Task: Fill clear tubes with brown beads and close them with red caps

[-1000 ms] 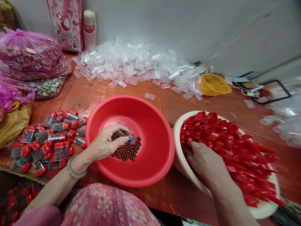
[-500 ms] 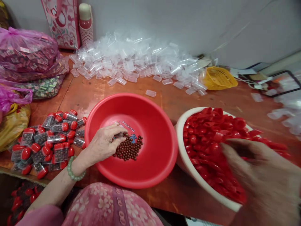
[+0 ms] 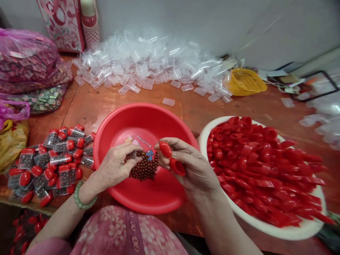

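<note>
My left hand point(image 3: 117, 164) is closed around a small clear plastic container point(image 3: 138, 153) with brown balls at its mouth; the fingers hide most of it. Both hands are over a red basin point(image 3: 170, 193), where many small brown balls point(image 3: 145, 168) lie on the bottom. Between the thumb and fingers of my right hand point(image 3: 195, 166) is a red plastic cap point(image 3: 165, 149). A second red cap piece point(image 3: 177, 166), its hollow end showing, sits in the same hand. The cap faces the container, a short gap apart.
A white basin point(image 3: 292, 235) heaped with red caps point(image 3: 255, 166) stands at right. Filled, red-capped containers point(image 3: 61, 157) pile up at left. Clear empty containers point(image 3: 148, 67) line the wall near a yellow basket point(image 3: 247, 83). Pink bags point(image 3: 29, 53) stand at far left.
My right hand has come left from the heap of red caps to the red basin, now with red caps in its fingers. My left hand stays over the balls with the container.
</note>
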{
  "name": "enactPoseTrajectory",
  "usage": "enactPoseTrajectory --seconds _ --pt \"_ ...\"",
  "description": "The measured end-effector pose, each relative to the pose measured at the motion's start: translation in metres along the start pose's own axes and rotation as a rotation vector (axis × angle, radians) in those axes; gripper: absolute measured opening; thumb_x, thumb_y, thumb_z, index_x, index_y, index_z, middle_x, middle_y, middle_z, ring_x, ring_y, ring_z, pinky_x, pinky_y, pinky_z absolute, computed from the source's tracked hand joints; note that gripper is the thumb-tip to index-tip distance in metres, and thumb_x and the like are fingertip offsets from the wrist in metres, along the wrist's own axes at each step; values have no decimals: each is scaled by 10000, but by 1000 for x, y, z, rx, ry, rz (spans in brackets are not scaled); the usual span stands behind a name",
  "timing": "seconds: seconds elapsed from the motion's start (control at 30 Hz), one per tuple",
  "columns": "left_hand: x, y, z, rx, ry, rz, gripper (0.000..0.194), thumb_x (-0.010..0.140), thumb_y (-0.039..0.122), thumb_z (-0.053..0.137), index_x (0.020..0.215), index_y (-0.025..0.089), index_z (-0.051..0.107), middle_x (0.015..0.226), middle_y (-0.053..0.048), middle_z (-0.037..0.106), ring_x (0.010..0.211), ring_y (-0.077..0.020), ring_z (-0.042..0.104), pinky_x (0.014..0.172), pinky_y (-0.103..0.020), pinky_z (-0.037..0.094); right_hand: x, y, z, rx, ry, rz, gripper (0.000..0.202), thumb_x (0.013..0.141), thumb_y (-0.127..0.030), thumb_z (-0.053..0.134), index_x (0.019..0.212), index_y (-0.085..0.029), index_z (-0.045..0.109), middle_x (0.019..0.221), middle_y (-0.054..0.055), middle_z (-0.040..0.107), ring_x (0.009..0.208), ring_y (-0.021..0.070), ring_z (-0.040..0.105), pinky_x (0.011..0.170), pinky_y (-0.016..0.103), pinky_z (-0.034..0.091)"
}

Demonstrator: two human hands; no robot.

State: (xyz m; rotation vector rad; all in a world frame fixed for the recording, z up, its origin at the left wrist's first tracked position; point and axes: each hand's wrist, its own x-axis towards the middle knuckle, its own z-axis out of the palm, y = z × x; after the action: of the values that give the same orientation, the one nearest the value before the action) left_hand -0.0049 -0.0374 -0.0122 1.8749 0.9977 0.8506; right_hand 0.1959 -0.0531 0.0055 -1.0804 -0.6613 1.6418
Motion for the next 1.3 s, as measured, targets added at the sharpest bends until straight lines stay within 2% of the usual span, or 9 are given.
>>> enactPoseTrajectory --seconds 0.2,0.33,0.47,0.6,0.7,0.93,1.03,1.17,1.3 --pt "-4 -7 -2 66 31 20 177 888 116 562 1029 118 668 967 -84 702 899 -181 654 823 -312 513 10 19 9 69 -105 133 313 641 -415 844 849 -199 754 685 20 660 551 79 566 438 149 439" --pt "-3 -7 -4 54 34 32 172 897 111 548 1020 128 667 981 -82 706 908 -178 653 825 -305 513 5 19 6 -152 -115 66 277 680 -316 838 924 -217 751 678 8 681 561 80 589 518 174 493" --pt "-3 -6 -5 87 31 47 182 894 94 533 1014 132 665 963 -79 707 894 -180 651 806 -305 512 4 7 8 -384 -150 42 315 731 -323 799 1008 -208 702 727 4 694 578 101 619 505 204 507" --pt "-4 -8 -3 155 30 87 188 866 60 515 977 114 656 903 -82 696 847 -189 641 761 -310 513 13 -1 14 -511 -213 82 298 718 -392 795 796 -181 601 626 2 674 474 102 583 437 207 473" --pt "-5 -12 -1 233 39 118 195 868 66 499 986 107 648 893 -92 692 834 -200 635 749 -323 516 20 -3 16 -612 -241 100 328 717 -427 779 749 -177 569 539 -12 628 420 94 540 408 201 441" --pt "-3 -12 -3 170 56 79 149 907 112 516 963 123 654 891 -79 689 822 -172 631 743 -289 494 21 -14 7 -875 -150 -34 267 758 -365 743 692 -160 585 560 -18 585 475 71 517 436 182 426" --pt "-1 -10 -6 61 29 18 135 898 120 544 965 124 661 891 -67 688 810 -154 627 741 -275 478 21 -17 6 -788 -127 -110 217 775 -357 744 772 -168 637 635 -5 617 539 81 555 493 191 452" --pt "1 -9 -8 -213 -18 -175 121 866 150 583 957 136 662 894 -45 686 821 -138 628 770 -271 475 27 -9 13 -419 -57 -151 247 768 -358 758 960 -232 668 812 -14 634 633 77 592 570 197 483" --pt "2 -2 -10 -565 -40 -391 109 788 174 653 883 145 608 778 17 618 692 -90 578 705 -243 468 35 3 30 -257 -105 -229 303 784 -362 736 1057 -267 647 739 -42 551 608 76 550 602 216 480"
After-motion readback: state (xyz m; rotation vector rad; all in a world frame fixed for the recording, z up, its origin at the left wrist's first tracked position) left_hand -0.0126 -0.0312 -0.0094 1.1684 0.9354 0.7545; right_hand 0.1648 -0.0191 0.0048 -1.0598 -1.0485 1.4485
